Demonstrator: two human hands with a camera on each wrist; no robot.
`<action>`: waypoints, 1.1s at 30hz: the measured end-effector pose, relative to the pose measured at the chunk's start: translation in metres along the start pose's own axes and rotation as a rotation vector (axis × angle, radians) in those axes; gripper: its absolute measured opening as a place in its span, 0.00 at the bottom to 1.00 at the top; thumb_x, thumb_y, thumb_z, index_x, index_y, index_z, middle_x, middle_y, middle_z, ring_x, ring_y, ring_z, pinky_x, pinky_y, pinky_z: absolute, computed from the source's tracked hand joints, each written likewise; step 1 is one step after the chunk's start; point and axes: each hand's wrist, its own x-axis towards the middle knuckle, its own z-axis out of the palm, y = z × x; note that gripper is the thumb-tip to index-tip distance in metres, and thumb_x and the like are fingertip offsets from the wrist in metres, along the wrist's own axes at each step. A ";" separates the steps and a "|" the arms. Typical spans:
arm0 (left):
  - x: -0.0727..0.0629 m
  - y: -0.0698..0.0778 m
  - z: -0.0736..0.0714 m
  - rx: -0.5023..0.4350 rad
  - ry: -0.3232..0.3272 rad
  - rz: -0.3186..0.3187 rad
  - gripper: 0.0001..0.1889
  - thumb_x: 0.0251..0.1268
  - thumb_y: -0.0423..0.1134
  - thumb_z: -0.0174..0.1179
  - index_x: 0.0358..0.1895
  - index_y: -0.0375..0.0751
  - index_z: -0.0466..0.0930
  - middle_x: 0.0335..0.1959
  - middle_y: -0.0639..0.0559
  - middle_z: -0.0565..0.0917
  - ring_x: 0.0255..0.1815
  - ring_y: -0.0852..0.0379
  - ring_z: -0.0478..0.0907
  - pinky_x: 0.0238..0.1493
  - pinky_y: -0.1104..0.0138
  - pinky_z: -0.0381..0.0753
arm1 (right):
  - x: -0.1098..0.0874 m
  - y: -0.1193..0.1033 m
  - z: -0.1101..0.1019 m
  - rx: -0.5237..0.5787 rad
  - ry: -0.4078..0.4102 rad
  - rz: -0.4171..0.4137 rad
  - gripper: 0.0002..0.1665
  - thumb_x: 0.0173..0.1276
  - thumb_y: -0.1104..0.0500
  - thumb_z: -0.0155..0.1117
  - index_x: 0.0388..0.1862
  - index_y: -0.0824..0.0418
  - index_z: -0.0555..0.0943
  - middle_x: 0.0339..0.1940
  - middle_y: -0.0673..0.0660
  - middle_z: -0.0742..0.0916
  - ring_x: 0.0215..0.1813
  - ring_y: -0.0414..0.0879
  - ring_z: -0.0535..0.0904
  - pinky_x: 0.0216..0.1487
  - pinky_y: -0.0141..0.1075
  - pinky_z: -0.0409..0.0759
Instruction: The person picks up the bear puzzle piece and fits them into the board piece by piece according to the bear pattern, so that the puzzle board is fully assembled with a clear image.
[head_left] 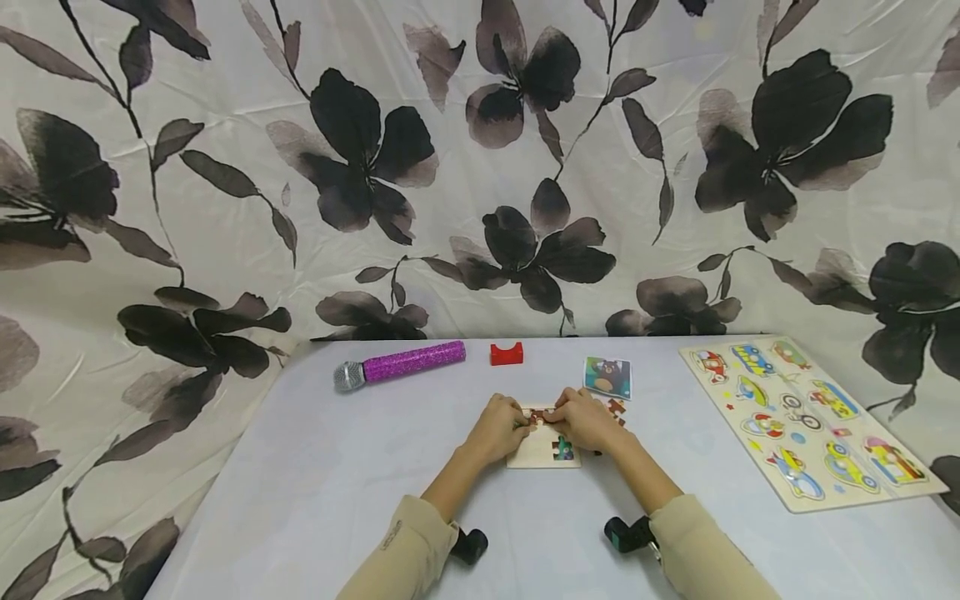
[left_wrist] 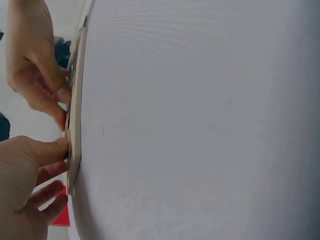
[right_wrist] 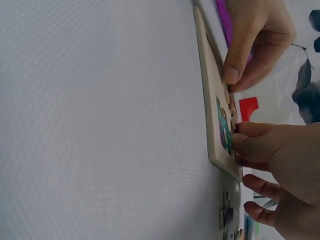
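On the tabletop (head_left: 315,475), near the far edge of the wooden puzzle board (head_left: 531,452), the left hand (head_left: 498,427) and the right hand (head_left: 587,420) touch brown pieces (head_left: 537,417) with bent fingers, pinching or pressing I cannot tell, apparently fitting them, and the next move probably calls for gentle aligning

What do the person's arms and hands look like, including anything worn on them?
The left hand and right hand are bare, without gloves. Beige fabric sleeves end partway up the forearms; the left one bears dark lettering too small to read. A rounded black device shows beside each sleeve.
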 end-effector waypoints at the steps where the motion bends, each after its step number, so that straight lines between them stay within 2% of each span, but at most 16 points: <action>1: 0.000 0.000 0.000 0.008 -0.005 0.011 0.06 0.57 0.36 0.65 0.32 0.38 0.88 0.35 0.49 0.85 0.43 0.53 0.75 0.50 0.64 0.74 | 0.000 0.000 0.000 -0.001 -0.001 0.005 0.13 0.64 0.58 0.64 0.48 0.55 0.85 0.45 0.55 0.80 0.43 0.50 0.71 0.39 0.44 0.74; 5: -0.001 0.001 -0.004 -0.007 -0.055 0.017 0.06 0.55 0.38 0.66 0.27 0.40 0.88 0.26 0.55 0.83 0.35 0.58 0.75 0.44 0.67 0.74 | 0.000 -0.003 -0.002 0.008 -0.006 0.012 0.14 0.64 0.59 0.64 0.48 0.55 0.85 0.44 0.55 0.80 0.44 0.50 0.71 0.40 0.45 0.74; 9: 0.000 0.004 -0.005 -0.025 -0.080 -0.023 0.09 0.51 0.41 0.69 0.21 0.40 0.84 0.21 0.57 0.78 0.28 0.62 0.71 0.36 0.70 0.73 | -0.001 -0.006 -0.003 0.023 -0.014 0.018 0.14 0.64 0.59 0.64 0.49 0.56 0.85 0.45 0.55 0.79 0.45 0.51 0.71 0.40 0.46 0.73; 12: 0.002 0.008 -0.003 -0.079 -0.090 -0.038 0.09 0.50 0.40 0.70 0.24 0.40 0.81 0.19 0.58 0.75 0.24 0.65 0.68 0.30 0.73 0.70 | -0.001 -0.008 -0.003 0.026 -0.017 0.030 0.14 0.64 0.59 0.63 0.49 0.56 0.84 0.46 0.55 0.79 0.45 0.52 0.71 0.41 0.46 0.73; 16: 0.003 0.014 -0.001 -0.129 -0.118 -0.009 0.08 0.52 0.38 0.69 0.30 0.37 0.82 0.17 0.60 0.73 0.20 0.68 0.66 0.26 0.76 0.68 | 0.000 -0.008 -0.002 0.024 -0.018 0.036 0.14 0.64 0.60 0.63 0.48 0.57 0.85 0.47 0.56 0.79 0.46 0.52 0.71 0.41 0.47 0.73; 21: 0.000 0.012 -0.002 -0.161 -0.136 -0.003 0.04 0.52 0.35 0.68 0.26 0.39 0.84 0.16 0.60 0.75 0.19 0.69 0.67 0.25 0.77 0.69 | 0.002 -0.006 -0.002 0.023 -0.021 0.033 0.14 0.64 0.60 0.64 0.48 0.56 0.85 0.47 0.56 0.79 0.45 0.52 0.71 0.40 0.46 0.74; 24: -0.002 0.009 -0.005 -0.147 -0.104 -0.011 0.01 0.50 0.32 0.66 0.27 0.40 0.84 0.22 0.56 0.78 0.26 0.63 0.71 0.31 0.72 0.72 | 0.001 -0.005 -0.003 0.021 -0.023 0.036 0.14 0.63 0.60 0.65 0.48 0.56 0.85 0.47 0.56 0.79 0.43 0.52 0.71 0.39 0.45 0.74; 27: -0.004 0.007 -0.005 -0.064 -0.088 -0.005 0.10 0.51 0.35 0.63 0.38 0.40 0.84 0.36 0.50 0.81 0.41 0.55 0.74 0.44 0.63 0.75 | 0.001 -0.002 -0.001 0.023 -0.024 0.038 0.14 0.63 0.60 0.65 0.49 0.56 0.85 0.47 0.56 0.79 0.42 0.51 0.70 0.38 0.44 0.74; 30: -0.004 0.009 -0.004 0.040 -0.105 0.002 0.16 0.57 0.43 0.62 0.48 0.43 0.83 0.48 0.48 0.79 0.52 0.51 0.72 0.51 0.55 0.73 | 0.001 0.000 0.000 0.047 -0.013 0.031 0.15 0.62 0.61 0.66 0.49 0.56 0.85 0.47 0.56 0.80 0.42 0.51 0.70 0.37 0.44 0.74; 33: -0.004 0.012 -0.005 0.112 -0.130 0.001 0.16 0.61 0.47 0.60 0.49 0.45 0.84 0.51 0.49 0.79 0.54 0.51 0.72 0.51 0.52 0.72 | 0.001 0.002 0.001 0.083 0.015 0.016 0.15 0.61 0.62 0.66 0.47 0.57 0.85 0.46 0.57 0.80 0.42 0.52 0.72 0.38 0.44 0.74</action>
